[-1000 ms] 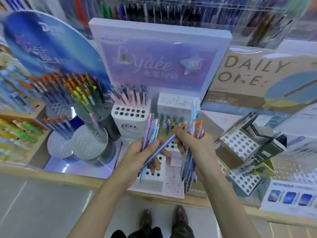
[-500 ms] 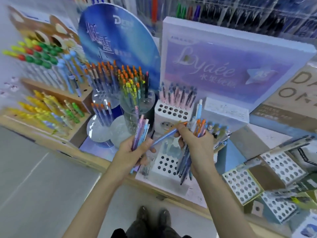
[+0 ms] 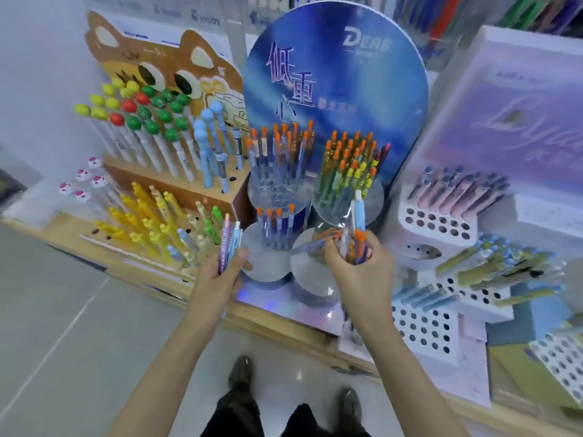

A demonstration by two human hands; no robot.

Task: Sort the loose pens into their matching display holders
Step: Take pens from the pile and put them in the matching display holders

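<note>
Left hand (image 3: pixel 217 279) curled round small upright bunch of pastel pens (image 3: pixel 229 241), just beside wooden rack (image 3: pixel 189 190) of yellow pens. Right hand (image 3: pixel 359 272) grips bunch of orange-capped pens (image 3: pixel 358 244), fingertips pinching one sideways above clear round holder (image 3: pixel 312 279), below blue DERE display board (image 3: pixel 334 89). White perforated holder (image 3: pixel 438 228) to right.

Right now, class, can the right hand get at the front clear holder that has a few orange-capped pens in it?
Probably yes: the right hand hovers just beside that clear holder, and nothing seems to stand between them. It grips a pen bundle, though, so it is not free.
</note>
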